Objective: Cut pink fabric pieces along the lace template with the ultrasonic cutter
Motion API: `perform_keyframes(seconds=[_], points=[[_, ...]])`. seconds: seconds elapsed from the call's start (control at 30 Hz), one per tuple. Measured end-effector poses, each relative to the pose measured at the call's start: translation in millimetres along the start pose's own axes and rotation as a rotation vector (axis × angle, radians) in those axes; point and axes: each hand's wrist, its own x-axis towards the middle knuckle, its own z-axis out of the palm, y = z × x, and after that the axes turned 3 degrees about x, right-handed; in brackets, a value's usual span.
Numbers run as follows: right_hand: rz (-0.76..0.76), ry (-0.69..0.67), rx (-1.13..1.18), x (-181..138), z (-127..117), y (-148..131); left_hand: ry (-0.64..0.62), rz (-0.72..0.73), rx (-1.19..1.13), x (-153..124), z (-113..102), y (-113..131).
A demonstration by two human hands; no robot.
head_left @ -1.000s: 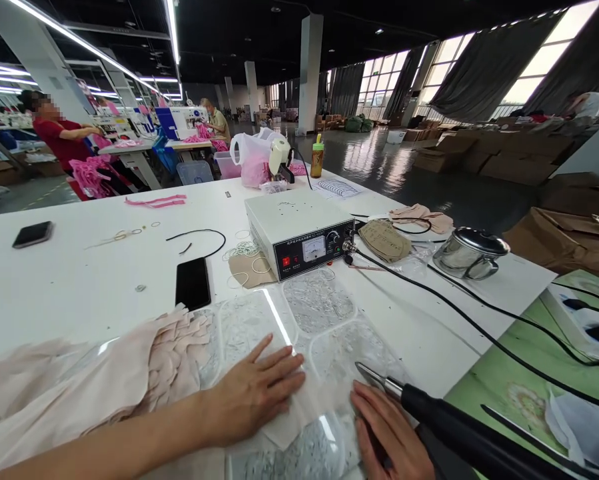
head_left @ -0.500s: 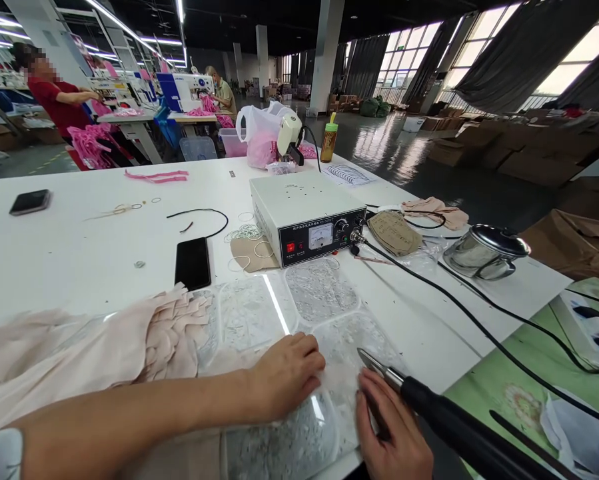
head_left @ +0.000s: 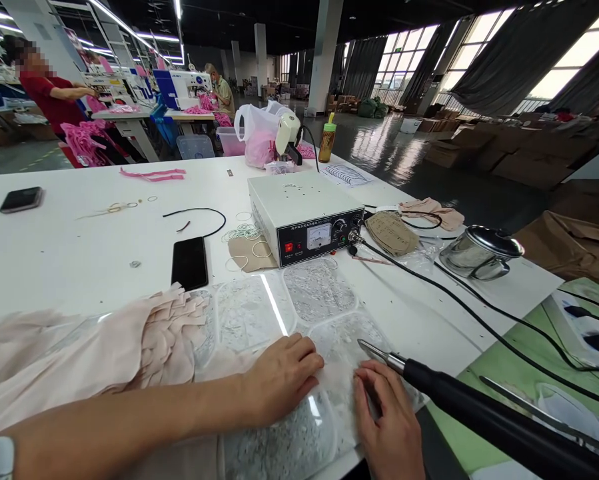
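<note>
My left hand [head_left: 279, 377] lies with its fingers curled down on a small pale fabric piece [head_left: 329, 390], which sits on a clear plate [head_left: 319, 290] over several trays of tiny clear bits. My right hand [head_left: 389, 427] is just right of the left one, fingers drawn together and touching the same piece. A black hand tool [head_left: 479, 417] with a metal tip [head_left: 374, 351] runs across the right hand, its tip pointing left above the plate. A pile of pale pink fabric [head_left: 79, 353] lies under my left forearm.
A white control box [head_left: 299, 217] with a dial stands behind the plate, its black cable [head_left: 454, 300] running right. A black phone [head_left: 190, 262], a steel pot [head_left: 479, 252], tan pieces [head_left: 392, 233] and a second phone [head_left: 20, 199] are on the white table. People [head_left: 44, 87] sew far left.
My left hand went from flat with spread fingers to curled on the fabric piece. My right hand with the tool stayed beside it. The view shifted slightly.
</note>
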Motion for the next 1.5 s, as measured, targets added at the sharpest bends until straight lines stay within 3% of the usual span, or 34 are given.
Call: perform_keyframes(seconds=[0.2, 0.4, 0.73, 0.97, 1.27, 1.5], points=[[-0.039, -0.006, -0.008, 1.5, 1.1, -3.3, 0.106, 0.135, 0.172, -10.4, 2.4, -0.3], [-0.063, 0.047, -0.031, 2.7, 3.9, -6.1, 0.145, 0.171, 0.204, -14.7, 3.6, -0.7], [-0.074, 0.011, -0.086, 18.8, 9.1, -9.1, 0.056, 0.286, 0.242, -12.4, -9.0, -0.6], [-0.074, 0.007, -0.068, 20.1, 9.8, -7.8, 0.023, 0.442, 0.228, -6.5, -6.2, -4.3], [-0.134, 0.094, 0.081, 6.5, -5.5, 0.9, 0.006, 0.443, 0.205, -6.7, -9.1, -5.7], [-0.043, 0.095, 0.166, -12.6, -16.0, 12.4, 0.001, 0.443, 0.199, -6.8, -6.4, -4.8]])
